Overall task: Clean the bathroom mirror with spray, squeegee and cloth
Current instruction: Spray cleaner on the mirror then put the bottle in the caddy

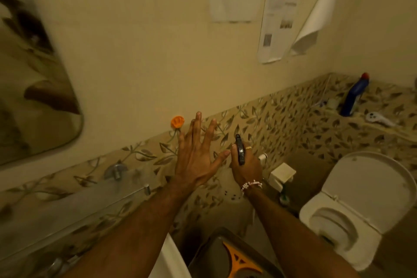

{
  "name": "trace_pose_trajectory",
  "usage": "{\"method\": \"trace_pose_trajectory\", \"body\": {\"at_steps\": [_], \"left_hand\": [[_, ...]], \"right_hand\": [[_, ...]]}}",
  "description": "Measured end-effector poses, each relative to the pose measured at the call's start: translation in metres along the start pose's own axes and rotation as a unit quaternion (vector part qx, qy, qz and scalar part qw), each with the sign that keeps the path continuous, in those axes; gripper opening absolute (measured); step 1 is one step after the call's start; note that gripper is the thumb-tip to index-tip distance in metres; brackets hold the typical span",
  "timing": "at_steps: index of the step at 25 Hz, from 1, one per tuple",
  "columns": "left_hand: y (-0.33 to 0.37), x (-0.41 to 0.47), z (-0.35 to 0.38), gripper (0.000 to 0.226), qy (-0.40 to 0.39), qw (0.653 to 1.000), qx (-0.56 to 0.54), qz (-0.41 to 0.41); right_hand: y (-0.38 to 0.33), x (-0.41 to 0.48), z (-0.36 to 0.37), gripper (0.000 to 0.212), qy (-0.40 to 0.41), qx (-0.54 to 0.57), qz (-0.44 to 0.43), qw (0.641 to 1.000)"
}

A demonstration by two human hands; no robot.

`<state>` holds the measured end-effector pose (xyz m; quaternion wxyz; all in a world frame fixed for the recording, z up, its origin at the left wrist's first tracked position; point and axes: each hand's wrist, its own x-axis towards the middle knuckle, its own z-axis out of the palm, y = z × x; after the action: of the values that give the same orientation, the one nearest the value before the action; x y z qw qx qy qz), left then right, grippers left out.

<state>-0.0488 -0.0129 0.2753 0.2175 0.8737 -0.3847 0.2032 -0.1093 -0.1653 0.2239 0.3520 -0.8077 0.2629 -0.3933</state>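
My right hand [246, 168] grips the dark-headed plastic spray bottle [239, 150], probably readied for the frameless wall mirror [33, 101]; my left hand [195, 157], fingers spread, holds nothing.

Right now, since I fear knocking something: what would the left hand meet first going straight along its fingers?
Probably the wall: the left hand, fingers spread, points at the top edge of the leaf-patterned tiles, just right of the orange fitting. Depth is unclear.

Dim yellowish light, blurred left edge, wide-angle bending
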Motion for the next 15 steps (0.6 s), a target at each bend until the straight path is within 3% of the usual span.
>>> {"method": "trace_pose_trajectory", "body": {"at_steps": [5,8,15], "left_hand": [[-0.018,-0.004,-0.091,0.088,0.062,0.998,0.023,0.007],[-0.043,-0.021,-0.144,0.086,0.104,0.994,0.045,-0.001],[-0.103,-0.076,-0.242,0.082,0.172,0.978,0.113,-0.029]], "right_hand": [[-0.112,0.011,-0.026,0.054,0.065,0.054,-0.079,0.993],[-0.176,0.0,-0.028,0.041,0.085,0.081,-0.13,0.985],[-0.308,-0.036,-0.004,0.027,0.009,0.244,-0.155,0.957]]}}
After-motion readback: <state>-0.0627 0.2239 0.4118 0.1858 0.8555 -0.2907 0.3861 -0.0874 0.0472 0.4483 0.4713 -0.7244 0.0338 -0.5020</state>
